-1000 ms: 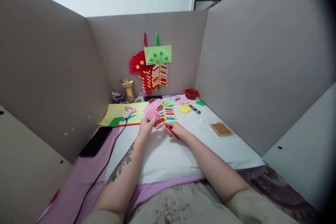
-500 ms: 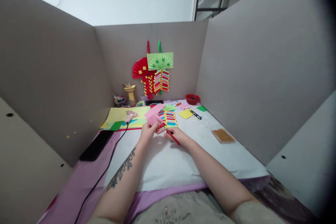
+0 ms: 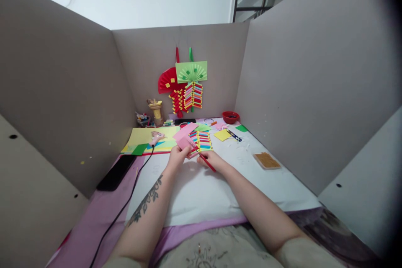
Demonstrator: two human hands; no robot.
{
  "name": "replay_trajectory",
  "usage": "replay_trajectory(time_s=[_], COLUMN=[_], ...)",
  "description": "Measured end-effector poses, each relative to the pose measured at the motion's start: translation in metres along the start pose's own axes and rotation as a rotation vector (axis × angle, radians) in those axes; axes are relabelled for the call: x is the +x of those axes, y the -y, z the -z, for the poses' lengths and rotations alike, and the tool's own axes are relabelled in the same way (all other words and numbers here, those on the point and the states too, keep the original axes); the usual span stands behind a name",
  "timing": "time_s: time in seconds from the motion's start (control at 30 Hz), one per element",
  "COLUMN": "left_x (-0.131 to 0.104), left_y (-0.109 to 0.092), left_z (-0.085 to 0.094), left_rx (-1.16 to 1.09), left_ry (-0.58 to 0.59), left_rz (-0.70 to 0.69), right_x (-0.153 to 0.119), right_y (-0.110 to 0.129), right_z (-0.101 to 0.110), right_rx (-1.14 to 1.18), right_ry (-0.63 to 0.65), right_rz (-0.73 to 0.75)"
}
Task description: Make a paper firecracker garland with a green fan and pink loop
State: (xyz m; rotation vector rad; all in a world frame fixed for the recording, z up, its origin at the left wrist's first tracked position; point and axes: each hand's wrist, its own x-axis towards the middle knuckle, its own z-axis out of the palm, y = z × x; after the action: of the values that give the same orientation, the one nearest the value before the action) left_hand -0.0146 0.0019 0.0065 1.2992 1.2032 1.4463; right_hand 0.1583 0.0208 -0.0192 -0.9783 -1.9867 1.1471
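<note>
My left hand [image 3: 176, 157] holds a small pink paper piece [image 3: 184, 142] up over the white sheet [image 3: 201, 192]. My right hand [image 3: 212, 160] grips a red pencil [image 3: 206, 162], its tip pointing at the pink paper. Just beyond both hands lies a striped paper firecracker ornament [image 3: 202, 140] in red, blue and yellow. Another pink paper [image 3: 186, 130] lies behind it.
Grey cardboard walls enclose the desk; red and green paper fans [image 3: 185, 76] hang on the back wall. A glue gun [image 3: 156, 137] with black cord lies on yellow paper [image 3: 141, 136]. A black phone [image 3: 115, 173] is left, a brown pad [image 3: 266, 160] right, a red bowl [image 3: 230, 116] at the back.
The view tilted slightly, shifting the scene down in the frame. Both hands stay together over the pink paper and pencil with little movement.
</note>
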Motion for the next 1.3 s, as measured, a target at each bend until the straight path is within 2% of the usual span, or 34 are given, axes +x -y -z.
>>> replay_trajectory(time_s=[0.13, 0.33, 0.6, 0.93, 1.3], left_x=[0.0, 0.001, -0.003, 0.0, -0.001], left_y=[-0.002, 0.0, -0.008, -0.002, -0.003], left_z=[0.001, 0.003, 0.002, 0.004, 0.003], left_rx=[0.011, -0.008, 0.007, 0.022, 0.04], left_ry=[-0.026, -0.135, -0.059, -0.081, -0.041], left_rz=[-0.048, -0.091, -0.1, -0.09, -0.097], right_x=[0.001, -0.001, 0.0, -0.001, -0.003], right_y=[-0.003, -0.002, 0.0, -0.003, 0.01], right_z=[0.0, 0.001, -0.001, 0.0, -0.001], right_rx=[-0.012, 0.01, -0.028, 0.002, 0.03], right_ry=[-0.018, -0.004, -0.03, 0.002, 0.005], right_rz=[-0.012, -0.018, 0.002, 0.006, 0.008])
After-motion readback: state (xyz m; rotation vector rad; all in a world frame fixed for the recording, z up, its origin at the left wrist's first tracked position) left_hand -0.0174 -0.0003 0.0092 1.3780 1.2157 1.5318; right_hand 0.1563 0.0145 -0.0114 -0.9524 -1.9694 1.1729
